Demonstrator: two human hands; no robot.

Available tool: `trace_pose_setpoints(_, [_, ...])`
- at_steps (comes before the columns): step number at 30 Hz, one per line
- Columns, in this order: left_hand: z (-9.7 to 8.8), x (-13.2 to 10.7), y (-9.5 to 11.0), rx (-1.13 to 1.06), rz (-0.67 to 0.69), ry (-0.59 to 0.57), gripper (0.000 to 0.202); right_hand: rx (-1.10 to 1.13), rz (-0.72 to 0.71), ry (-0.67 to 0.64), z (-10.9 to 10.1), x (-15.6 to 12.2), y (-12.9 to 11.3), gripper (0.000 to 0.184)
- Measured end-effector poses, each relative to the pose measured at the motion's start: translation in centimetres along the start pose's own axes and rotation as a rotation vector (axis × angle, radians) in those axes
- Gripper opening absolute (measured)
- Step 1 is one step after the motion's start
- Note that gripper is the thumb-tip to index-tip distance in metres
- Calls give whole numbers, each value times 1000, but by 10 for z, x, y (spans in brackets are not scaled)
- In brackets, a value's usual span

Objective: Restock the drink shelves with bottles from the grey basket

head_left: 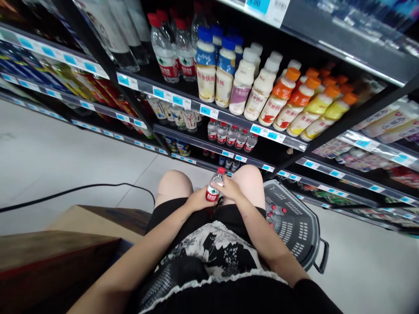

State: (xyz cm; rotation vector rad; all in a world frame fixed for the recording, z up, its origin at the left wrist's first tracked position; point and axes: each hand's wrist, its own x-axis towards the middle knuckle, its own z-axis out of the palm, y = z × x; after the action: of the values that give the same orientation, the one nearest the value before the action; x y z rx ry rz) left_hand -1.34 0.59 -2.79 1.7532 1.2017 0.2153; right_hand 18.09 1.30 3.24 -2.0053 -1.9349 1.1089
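Black shorts (168,214), 7 and 5 o'clock; black-and-white floral cloth (225,255), 6 o'clock; white ruffled trim (255,273), same direction, lower; textured black patch (163,281), 7 o'clock; black sleeve (316,296), 5 o'clock.

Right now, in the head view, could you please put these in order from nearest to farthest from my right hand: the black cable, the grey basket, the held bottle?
1. Held bottle: touching your right hand, at its left side.
2. Grey basket: to the right.
3. Black cable: farther off, to the left.
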Motion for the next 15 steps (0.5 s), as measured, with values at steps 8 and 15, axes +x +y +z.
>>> trace_pose_setpoints(8, [-20, -7, -25, -246, -9, 127, 60, 59, -104, 59, 14, 10, -3, 54])
trace_pose_setpoints(15, [-95, 42, -2, -552, -29, 665, 50, 84, -57, 79, 14, 25, -20, 55])
